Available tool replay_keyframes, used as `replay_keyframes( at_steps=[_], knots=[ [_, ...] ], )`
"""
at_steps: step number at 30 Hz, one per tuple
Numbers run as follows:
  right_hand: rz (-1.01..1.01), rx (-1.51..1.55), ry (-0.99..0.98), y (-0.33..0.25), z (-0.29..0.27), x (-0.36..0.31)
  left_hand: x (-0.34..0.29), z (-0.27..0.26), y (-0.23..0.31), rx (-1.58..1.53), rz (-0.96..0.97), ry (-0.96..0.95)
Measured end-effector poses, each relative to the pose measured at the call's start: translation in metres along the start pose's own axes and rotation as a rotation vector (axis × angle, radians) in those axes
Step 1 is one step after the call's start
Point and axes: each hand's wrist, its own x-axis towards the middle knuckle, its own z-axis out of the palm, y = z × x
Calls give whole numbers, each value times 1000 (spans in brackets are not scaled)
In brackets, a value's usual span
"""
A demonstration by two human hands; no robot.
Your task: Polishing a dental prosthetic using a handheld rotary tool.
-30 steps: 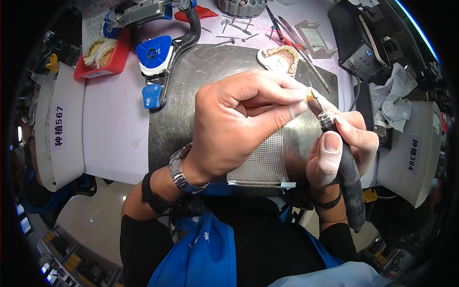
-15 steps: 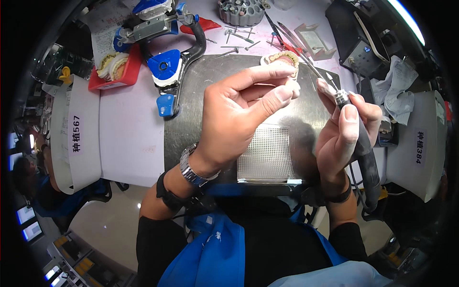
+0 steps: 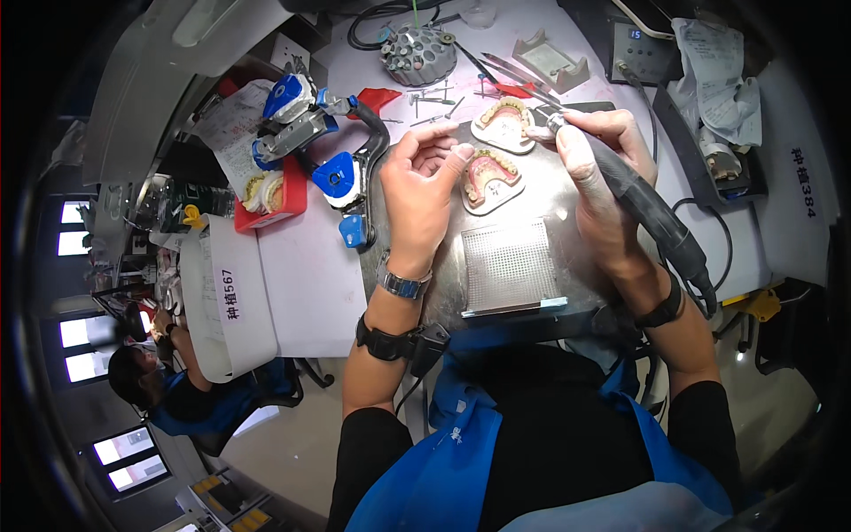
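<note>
left hand (image 3: 419, 184): half curled, looks empty | near teeth (image 3: 490, 185): just right of left hand | right hand (image 3: 599, 193): wrapped around drill (image 3: 651, 195) | far teeth (image 3: 503, 133): just left of right hand | risk: if right hand slips, drill could chip far teeth close by

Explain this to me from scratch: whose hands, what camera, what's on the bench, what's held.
There is no robot here: these are a person's bare hands, seen by a wide fisheye camera worn on the head, which bends straight edges. The right hand holds a dark, thick handpiece. The left hand is beside the nearer dental model; whether it grips anything is unclear. That model and a farther dental model lie on a metal plate, with a mesh panel closer to the body. Beyond stands a round grey holder of small tools.
</note>
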Motion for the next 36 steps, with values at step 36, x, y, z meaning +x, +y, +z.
replay_keyframes(
  at_steps=[36],
  knots=[
    [47,47,9,6,-1,8,13,-3,-4,419,-50,-207]
  ],
)
